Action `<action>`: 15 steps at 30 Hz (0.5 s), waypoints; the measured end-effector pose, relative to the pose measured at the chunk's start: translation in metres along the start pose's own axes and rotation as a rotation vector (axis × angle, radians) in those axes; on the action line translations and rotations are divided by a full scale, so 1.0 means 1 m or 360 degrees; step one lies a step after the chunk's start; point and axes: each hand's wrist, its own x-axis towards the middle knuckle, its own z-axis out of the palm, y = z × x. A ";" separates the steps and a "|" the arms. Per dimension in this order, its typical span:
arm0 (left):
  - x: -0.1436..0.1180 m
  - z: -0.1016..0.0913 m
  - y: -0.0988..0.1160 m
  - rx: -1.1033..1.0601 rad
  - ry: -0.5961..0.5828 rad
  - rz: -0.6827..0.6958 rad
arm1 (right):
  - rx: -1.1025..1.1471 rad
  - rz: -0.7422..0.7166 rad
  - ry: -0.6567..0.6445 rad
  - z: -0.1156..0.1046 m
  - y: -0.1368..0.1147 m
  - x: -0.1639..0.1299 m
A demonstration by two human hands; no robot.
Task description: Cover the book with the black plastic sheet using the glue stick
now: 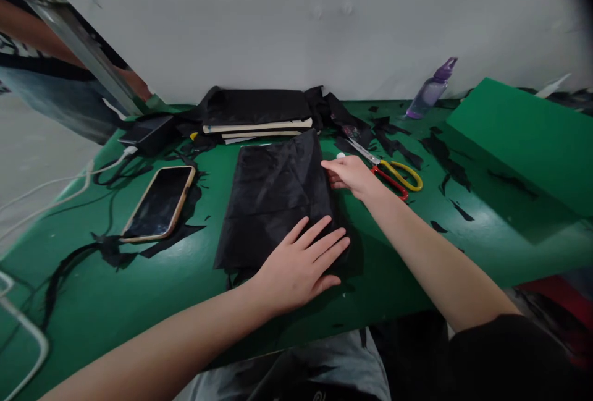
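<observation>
A folded piece of black fabric (271, 200) lies flat on the green table (152, 290) in front of me. My left hand (299, 265) rests palm down on its near right corner, fingers spread. My right hand (353, 175) touches the fabric's right edge further back, fingers lightly curled with fingertips on the cloth. It holds nothing that I can see. Scissors (393, 173) with a yellow and a red handle lie just right of my right hand.
A phone (160, 202) lies left of the fabric among black scraps and cables. A stack of black cloth and boards (257, 118) sits by the wall. A purple bottle (430, 91) and a green block (528, 135) are at the right.
</observation>
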 end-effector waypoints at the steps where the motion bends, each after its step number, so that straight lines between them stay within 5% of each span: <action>1: 0.000 0.000 0.000 -0.0014 -0.0008 0.0006 | -0.0051 0.0028 -0.0037 -0.001 -0.001 -0.001; 15: 0.001 0.000 0.001 -0.0053 -0.0040 0.0056 | -0.0188 0.0366 -0.0544 -0.018 -0.002 -0.034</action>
